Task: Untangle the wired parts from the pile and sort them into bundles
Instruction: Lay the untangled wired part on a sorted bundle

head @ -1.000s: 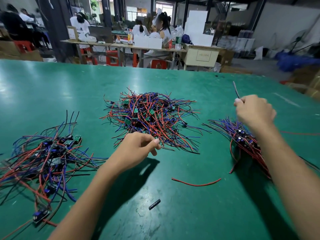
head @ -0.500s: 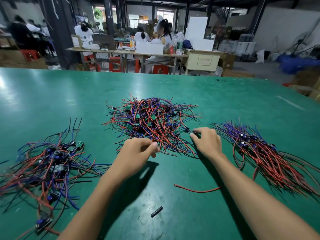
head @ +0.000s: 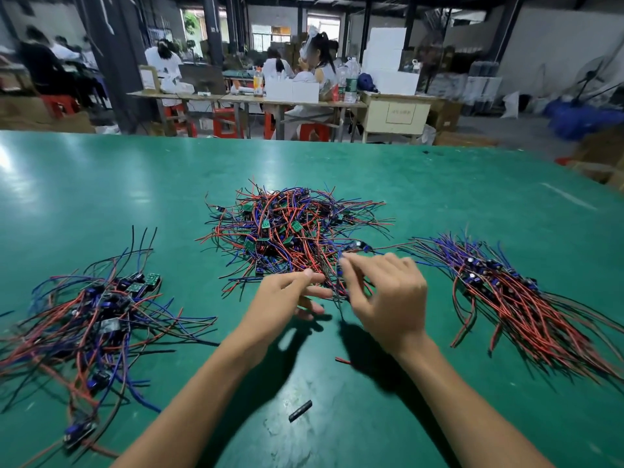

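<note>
a green counter [head: 101, 184] is filling the near scene; far behind, people are sitting on red stools [head: 224, 121] at wooden tables [head: 243, 99], windows [head: 270, 33] glowing beyond dark pillars [head: 212, 32].

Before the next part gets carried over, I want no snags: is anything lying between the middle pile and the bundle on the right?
Nothing visible. Between the tangled pile and the right bundle is bare green table. The right hand and left hand work at the pile's near edge.

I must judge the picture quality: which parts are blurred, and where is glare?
Head view: right hand fingers motion-blurred over the middle pile; left hand sharper; pale glare on the green table far left; wide-angle bending at the edges.
</note>
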`<state>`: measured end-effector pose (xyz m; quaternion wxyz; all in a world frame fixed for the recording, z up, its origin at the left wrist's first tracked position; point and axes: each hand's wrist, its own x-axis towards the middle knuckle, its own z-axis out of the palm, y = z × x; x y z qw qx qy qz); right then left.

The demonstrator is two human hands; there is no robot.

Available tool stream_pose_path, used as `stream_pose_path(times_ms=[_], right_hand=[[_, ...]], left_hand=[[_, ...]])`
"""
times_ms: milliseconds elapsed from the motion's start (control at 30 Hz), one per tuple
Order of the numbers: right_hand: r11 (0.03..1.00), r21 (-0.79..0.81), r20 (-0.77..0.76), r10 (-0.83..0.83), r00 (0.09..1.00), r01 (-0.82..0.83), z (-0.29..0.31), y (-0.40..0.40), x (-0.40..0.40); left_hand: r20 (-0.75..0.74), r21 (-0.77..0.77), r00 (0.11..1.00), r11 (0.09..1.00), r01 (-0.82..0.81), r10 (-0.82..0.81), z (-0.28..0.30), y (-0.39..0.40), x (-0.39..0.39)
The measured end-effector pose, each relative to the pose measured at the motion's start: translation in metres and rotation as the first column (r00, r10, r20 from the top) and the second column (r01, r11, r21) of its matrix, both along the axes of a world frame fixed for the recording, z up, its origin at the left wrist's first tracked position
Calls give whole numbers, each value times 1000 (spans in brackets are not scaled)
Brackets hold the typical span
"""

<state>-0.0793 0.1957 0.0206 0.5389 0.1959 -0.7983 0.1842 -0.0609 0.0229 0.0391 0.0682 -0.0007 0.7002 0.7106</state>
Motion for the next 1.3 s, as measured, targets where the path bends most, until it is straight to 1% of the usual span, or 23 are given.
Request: stream_pose_path(times_ms=[33, 100, 133, 200, 267, 367, 467, 533, 600, 667, 733, 900, 967, 1033, 1067, 1133, 1167, 1233, 1300], right_hand=[[997, 43, -13, 66, 998, -65, 0, -4, 3], [980, 124, -32, 162, 986, -157, -2, -15, 9], [969, 152, -33, 202, 979, -195, -3, -21, 12], [952, 163, -2, 264, 965, -260, -3, -30, 15], [941, 142, 28, 305, 952, -306, -4, -33, 15], [919, 116, 79, 371, 925, -378, -5, -30, 13], [922, 125, 119, 353, 928, -366, -5, -26, 10], [930, 79, 173, 343, 923, -360, -3, -22, 8], [951, 44, 235, 289, 928, -307, -1, -15, 5], [969, 37, 321, 221, 921, -245, -1, -7, 2], [971, 32, 402, 203, 893, -235, -2, 0, 0], [981, -48, 501, 186, 845, -187, -6, 3, -4], [975, -106, 523, 220, 824, -193, -5, 3, -3], [967, -82, 567, 243, 787, -240, -4, 4, -2], [961, -61, 605, 250, 756, -268, -4, 4, -2], [951, -83, 692, 270, 670, -298, -8, 2, -3], [948, -113, 715, 286, 638, -298, -10, 1, -3], [942, -192, 717, 326, 616, -276, -14, -3, -2], [923, -293, 690, 386, 613, -251, -15, -6, -2]], left_hand=[[51, 87, 999, 996, 9, -13, 1, 1, 0], [106, 263, 994, 965, -3, -25, 3, 0, -2], [115, 324, 993, 946, -8, -31, 4, -2, -4], [125, 384, 990, 923, 10, -63, 5, -8, -7], [132, 393, 987, 919, 34, -93, 5, -15, -9], [126, 384, 988, 923, 33, -88, 6, -22, -12], [109, 369, 992, 929, 22, -67, 10, -31, -12], [105, 391, 994, 920, -7, -37, 12, -39, -14], [85, 387, 996, 921, -37, 4, 14, -47, -16], [36, 360, 998, 932, -53, 43, 15, -52, -18], [-27, 342, 998, 938, -51, 64, 18, -55, -18], [-195, 278, 972, 958, -76, 133, 23, -59, -15], [-222, 164, 966, 981, -101, 136, 22, -58, -17], [-191, -5, 976, 994, -108, 105, 19, -57, -21], [-166, -104, 983, 990, -91, 73, 15, -55, -22], [-136, -267, 990, 964, -12, -25, 11, -50, -21], [-144, -309, 987, 951, 19, -67, 9, -48, -19], [-195, -320, 975, 947, 43, -110, 6, -43, -19], [-220, -321, 971, 947, 19, -94, 5, -38, -18]])
